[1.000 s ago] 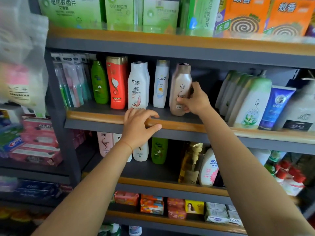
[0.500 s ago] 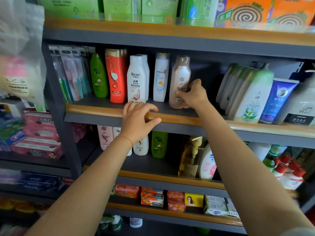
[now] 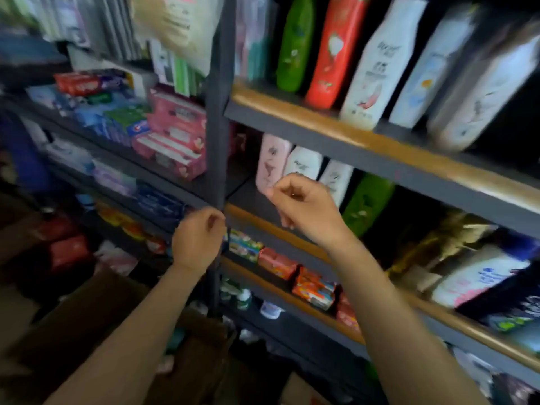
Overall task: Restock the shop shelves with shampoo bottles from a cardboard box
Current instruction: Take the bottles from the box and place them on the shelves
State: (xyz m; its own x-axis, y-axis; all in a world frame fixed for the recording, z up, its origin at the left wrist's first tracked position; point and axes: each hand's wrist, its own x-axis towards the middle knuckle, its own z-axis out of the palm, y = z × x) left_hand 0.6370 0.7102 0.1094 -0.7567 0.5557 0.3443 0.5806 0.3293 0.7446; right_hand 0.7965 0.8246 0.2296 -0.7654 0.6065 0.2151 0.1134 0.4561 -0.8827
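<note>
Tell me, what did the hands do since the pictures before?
The right hand let go of the beige bottle and came down off the shelf; the left hand left the shelf edge and dropped too. Both now hang in front of the shelves, fingers loosely curled, holding nothing. The view swung down and left. The beige bottle stayed in its row with the others.

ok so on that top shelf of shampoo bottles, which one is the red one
The red bottle stands second from the left on the top shelf, between the green bottle on its left and the white bottle on its right. It is the only red one in that row.
</note>
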